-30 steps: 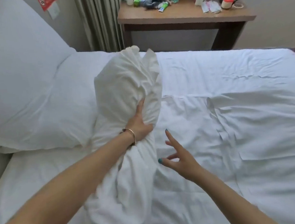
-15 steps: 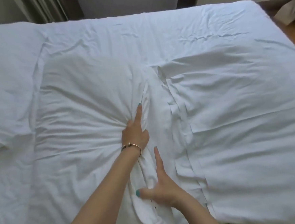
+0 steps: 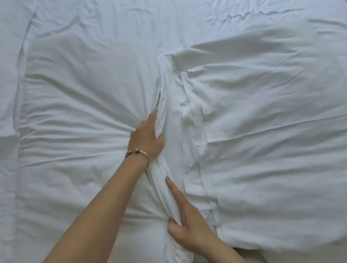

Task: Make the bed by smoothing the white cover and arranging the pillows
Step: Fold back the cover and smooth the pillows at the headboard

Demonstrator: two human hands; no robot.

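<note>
White pillow (image 3: 81, 138) edge bunched in left hand (image 3: 148, 137); right hand (image 3: 188, 225) pinches it, forefinger straight.

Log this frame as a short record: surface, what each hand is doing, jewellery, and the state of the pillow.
surface: bed with white cover, creased
pillow: white pillow lying flat, left of the folded cover edge
left hand: left hand grips the bunched open end of the pillowcase
right hand: right hand pinches the same bunched fabric lower down, forefinger straight along it
jewellery: bracelet on the left wrist
</note>
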